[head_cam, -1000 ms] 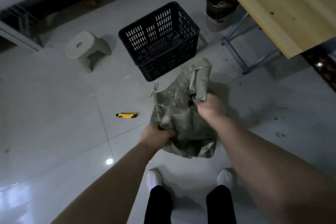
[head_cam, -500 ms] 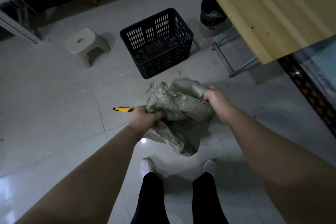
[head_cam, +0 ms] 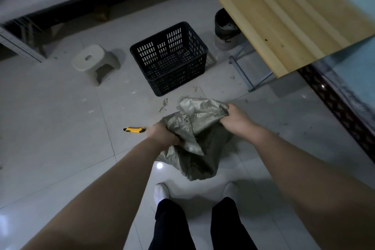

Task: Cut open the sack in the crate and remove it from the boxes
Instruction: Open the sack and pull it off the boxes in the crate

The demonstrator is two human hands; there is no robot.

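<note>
Both arms reach forward and down, bare to the elbows. The left hand is clenched on the sack's near-left fold, knuckles up. The right hand grips its far-right edge, held higher. The sack hangs crumpled between them, above the floor, out of the black crate beyond. A yellow knife lies just left of the left hand.

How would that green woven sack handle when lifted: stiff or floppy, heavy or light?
Probably floppy: the sack crumples and drapes between left hand and right hand. Likely light, hanging slack and seemingly empty. Its frayed edge may shed fibres.
</note>
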